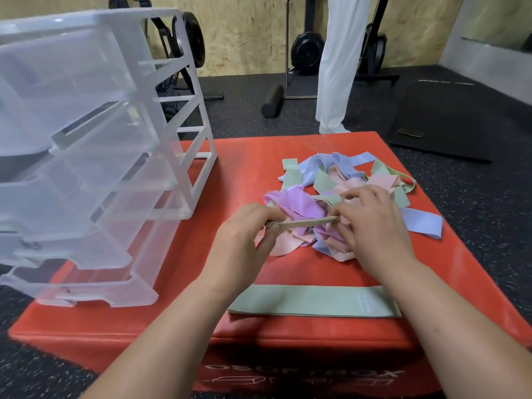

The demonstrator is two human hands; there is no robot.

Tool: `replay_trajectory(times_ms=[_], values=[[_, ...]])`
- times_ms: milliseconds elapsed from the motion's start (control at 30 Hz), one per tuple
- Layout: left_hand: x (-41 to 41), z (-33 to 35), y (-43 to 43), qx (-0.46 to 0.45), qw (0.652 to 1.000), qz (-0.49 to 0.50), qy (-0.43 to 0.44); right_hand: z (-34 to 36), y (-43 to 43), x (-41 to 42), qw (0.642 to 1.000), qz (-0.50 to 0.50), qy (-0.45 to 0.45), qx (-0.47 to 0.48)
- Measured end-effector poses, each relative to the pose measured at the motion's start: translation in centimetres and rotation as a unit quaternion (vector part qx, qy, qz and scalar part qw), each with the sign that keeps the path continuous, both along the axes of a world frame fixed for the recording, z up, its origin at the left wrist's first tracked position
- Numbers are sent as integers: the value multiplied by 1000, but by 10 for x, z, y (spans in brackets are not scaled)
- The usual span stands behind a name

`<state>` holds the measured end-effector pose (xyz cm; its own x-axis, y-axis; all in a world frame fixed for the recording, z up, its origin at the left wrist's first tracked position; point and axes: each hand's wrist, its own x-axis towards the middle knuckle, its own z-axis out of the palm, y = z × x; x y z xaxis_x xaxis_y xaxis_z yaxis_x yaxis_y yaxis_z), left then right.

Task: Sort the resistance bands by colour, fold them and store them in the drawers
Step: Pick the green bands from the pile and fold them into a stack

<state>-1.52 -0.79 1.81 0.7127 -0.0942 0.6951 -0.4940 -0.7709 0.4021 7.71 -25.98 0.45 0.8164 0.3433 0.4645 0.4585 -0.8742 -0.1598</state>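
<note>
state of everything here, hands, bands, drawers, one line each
left hand: pinching one end of the held green band
right hand: pinching its other end
held green band: stretched taut between both hands, over the pile
band pile: tangled; purple, pink, blue and green mixed
flat green band: lying flat near the box's front edge
drawer unit: drawers pulled partly out, no bands visible inside

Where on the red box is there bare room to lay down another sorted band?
Bare red box lies between the drawer unit and the band pile. There is a narrower strip between the pile and the flat green band. The right side is crowded: the pile spreads almost to the edge.
</note>
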Motion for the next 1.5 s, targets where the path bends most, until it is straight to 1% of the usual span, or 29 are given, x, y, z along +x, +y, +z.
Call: replay_trajectory(times_ms=[100,167,333,500,600,667,733,867,967,1033,1100,1167,1233,1300,1400,1500], values=[[0,0,8,-23,1000,18,10,0,-8,5,999,-39,-13,13],[1,-1,14,-58,997,37,32,2,-15,8,998,-56,-17,12],[3,1,24,-125,985,80,84,7,-30,11,996,-75,-19,34],[6,5,24,-184,975,102,73,20,-40,9,996,-83,-36,24],[8,6,24,-203,971,100,76,25,-49,11,998,-43,-20,39],[8,6,24,-205,970,102,76,32,-51,8,997,-7,13,69],[8,7,25,-214,967,109,82,38,-55,3,993,7,54,107],[8,7,30,-250,954,130,102,40,-70,-3,976,14,124,179],[5,8,31,-285,941,132,128,40,-77,-7,955,25,170,243],[1,7,34,-309,930,133,149,39,-80,-13,930,46,208,299],[-4,6,37,-329,917,136,179,38,-82,-20,894,62,259,360],[-9,2,40,-339,905,139,218,34,-84,-26,874,58,299,378],[-16,-2,42,-329,899,141,254,30,-84,-34,864,48,324,383],[-22,-8,45,-290,902,152,282,25,-85,-40,866,24,329,375],[-31,-13,49,-191,912,174,317,14,-87,-46,881,-1,341,328],[-39,-14,48,-107,919,181,334,6,-85,-51,910,-11,329,253]])
